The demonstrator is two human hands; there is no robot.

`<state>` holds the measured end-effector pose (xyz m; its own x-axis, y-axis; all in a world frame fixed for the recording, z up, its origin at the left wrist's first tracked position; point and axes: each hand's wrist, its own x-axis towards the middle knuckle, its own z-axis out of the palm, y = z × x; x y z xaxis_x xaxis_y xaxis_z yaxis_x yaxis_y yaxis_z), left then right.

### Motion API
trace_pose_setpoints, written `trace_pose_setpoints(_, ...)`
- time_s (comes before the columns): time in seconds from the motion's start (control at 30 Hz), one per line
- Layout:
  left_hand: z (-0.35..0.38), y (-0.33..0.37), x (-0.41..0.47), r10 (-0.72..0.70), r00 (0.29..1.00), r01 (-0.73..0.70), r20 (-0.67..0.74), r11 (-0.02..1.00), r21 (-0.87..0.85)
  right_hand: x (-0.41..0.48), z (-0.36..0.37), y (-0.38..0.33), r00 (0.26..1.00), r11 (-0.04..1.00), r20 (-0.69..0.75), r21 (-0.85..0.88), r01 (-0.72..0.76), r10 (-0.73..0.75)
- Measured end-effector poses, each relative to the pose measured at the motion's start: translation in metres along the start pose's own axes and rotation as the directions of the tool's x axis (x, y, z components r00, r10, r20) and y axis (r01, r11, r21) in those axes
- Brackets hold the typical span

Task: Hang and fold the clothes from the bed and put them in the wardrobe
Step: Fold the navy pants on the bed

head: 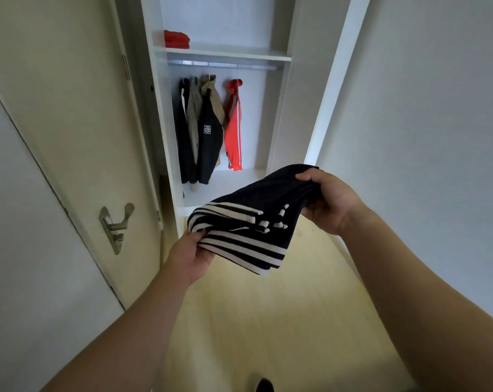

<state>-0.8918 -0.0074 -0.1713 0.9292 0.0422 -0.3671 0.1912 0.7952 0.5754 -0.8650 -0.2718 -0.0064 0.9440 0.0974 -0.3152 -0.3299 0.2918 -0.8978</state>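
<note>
A person stands facing the open wardrobe (pixel 161 123) and holds a folded navy garment with white stripes (pixel 248 219) in the air in front of it, above the pale wooden floor (pixel 253 312) and below the level of the hanging clothes. The left hand (pixel 190 257) takes the near striped corner, its grip pinching the cloth with the thumb on top, while the fingers go underneath out of sight. The right hand (pixel 326 200) takes the far plain navy end, its grip closed round the stacked layers, fingers curled over the top edge and thumb below. The garment sags a little between the two hands, and its striped edge droops at the near side. Inside the wardrobe, a folded red garment (pixel 177 39) lies at the left end of the upper shelf (pixel 228 53). Beneath the shelf runs a metal rail (pixel 225 65), and from it hang a dark jacket (pixel 183 137), a beige one (pixel 194 114), a dark jacket with a small white patch (pixel 210 142) and, just to their right, a red jacket with white stripes (pixel 234 131). To the left stands a cream door (pixel 70 108) with a metal handle (pixel 115 224). A dark shoe tip (pixel 263 386) shows at the bottom edge.
</note>
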Motion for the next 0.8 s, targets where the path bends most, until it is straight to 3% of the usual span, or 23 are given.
trace_pose_setpoints(0.13,0.015,0.012,0.04,0.106,0.994,-0.108,0.023,0.969,0.222,0.058,-0.013,-0.013,1.0,0.999,0.004,0.04,-0.004,0.003)
trace_pose_setpoints(0.27,0.059,0.032,0.087,0.276,0.947,-0.321,0.166,0.849,0.42,0.126,-0.038,-0.036,0.997,0.992,-0.014,0.102,-0.078,0.08)
trace_pose_setpoints(0.43,0.134,0.051,0.15,0.288,0.94,-0.341,0.182,0.779,0.527,0.207,-0.079,-0.05,0.969,0.954,-0.053,0.196,-0.228,0.242)
trace_pose_setpoints(0.57,0.175,0.055,0.2,0.181,0.971,-0.237,0.155,0.795,0.559,0.266,-0.098,-0.053,0.954,0.947,-0.081,0.168,-0.273,0.29)
trace_pose_setpoints(0.7,0.172,0.054,0.257,-0.046,0.996,0.075,-0.072,0.876,0.477,0.318,-0.105,-0.059,0.957,0.957,-0.045,0.062,-0.283,0.286)
trace_pose_setpoints(0.8,0.167,0.055,0.294,-0.188,0.979,0.204,-0.081,0.854,0.478,0.358,-0.101,-0.074,0.968,0.97,-0.066,-0.02,-0.242,0.241)
